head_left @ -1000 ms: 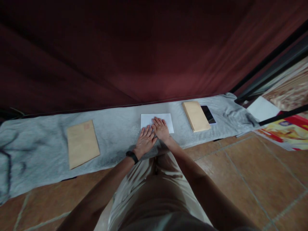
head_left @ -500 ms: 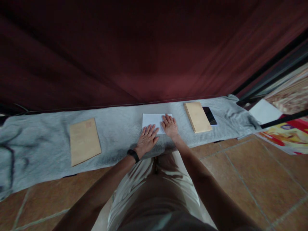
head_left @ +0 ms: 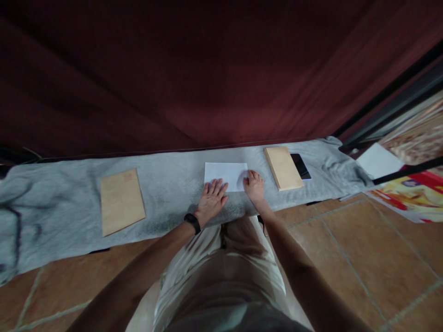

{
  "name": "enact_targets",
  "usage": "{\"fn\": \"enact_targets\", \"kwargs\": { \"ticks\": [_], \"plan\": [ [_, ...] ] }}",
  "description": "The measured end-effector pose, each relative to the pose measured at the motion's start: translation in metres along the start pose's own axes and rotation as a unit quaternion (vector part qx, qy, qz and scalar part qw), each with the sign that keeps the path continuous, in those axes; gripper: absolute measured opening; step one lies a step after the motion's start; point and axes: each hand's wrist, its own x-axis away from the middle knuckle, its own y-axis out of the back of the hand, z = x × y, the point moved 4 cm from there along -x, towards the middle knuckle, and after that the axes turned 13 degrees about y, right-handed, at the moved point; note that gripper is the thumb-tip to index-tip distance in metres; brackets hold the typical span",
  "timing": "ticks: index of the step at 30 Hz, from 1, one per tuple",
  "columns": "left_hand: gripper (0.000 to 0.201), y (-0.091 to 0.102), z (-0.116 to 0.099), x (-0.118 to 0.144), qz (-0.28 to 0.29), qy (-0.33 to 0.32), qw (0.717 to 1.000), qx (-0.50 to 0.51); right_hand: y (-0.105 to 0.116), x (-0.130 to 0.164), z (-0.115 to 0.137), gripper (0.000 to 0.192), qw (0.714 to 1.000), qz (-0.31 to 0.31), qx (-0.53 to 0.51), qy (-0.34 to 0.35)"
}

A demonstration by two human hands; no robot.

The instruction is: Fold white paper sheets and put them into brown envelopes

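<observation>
Both hands flat, fingers spread, grasping nothing. Left hand (head_left: pixel 212 198) presses the near-left corner of the paper (head_left: pixel 224 175); right hand (head_left: pixel 254 186) sits at its right edge. Paper lies mid-cloth (head_left: pixel 173 184), between two envelopes (head_left: pixel 121 200) (head_left: pixel 283 167); phone (head_left: pixel 300 166) beside the right one.

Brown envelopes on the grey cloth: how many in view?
2. One brown envelope lies left of the hands; the other lies right of the white sheet, beside a phone. It looks thick, so more may be stacked there.

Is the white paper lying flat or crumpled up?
Flat. The white paper lies smooth on the grey cloth, with the left hand pressing its near edge.
</observation>
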Motion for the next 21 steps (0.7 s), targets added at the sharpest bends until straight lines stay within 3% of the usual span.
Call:
{"fn": "enact_targets", "kwargs": {
  "ticks": [6, 12, 18, 21],
  "plan": [
    [0.056, 0.002, -0.008, 0.002, 0.009, 0.006, 0.999, -0.030, 0.006, -0.005, 0.003, 0.039, 0.996, 0.046, -0.015, -0.071],
    [0.059, 0.002, -0.014, 0.003, 0.011, 0.015, 0.999, -0.048, 0.005, -0.012, -0.002, 0.031, 0.984, 0.044, -0.084, -0.148],
    [0.060, 0.001, -0.015, 0.002, 0.010, 0.019, 0.998, -0.057, 0.005, -0.013, -0.009, 0.013, 0.978, 0.039, -0.147, -0.142],
    [0.059, 0.000, -0.015, 0.004, 0.002, 0.018, 0.998, -0.053, 0.005, -0.010, -0.008, 0.013, 0.973, 0.022, -0.191, -0.126]
  ]
}}
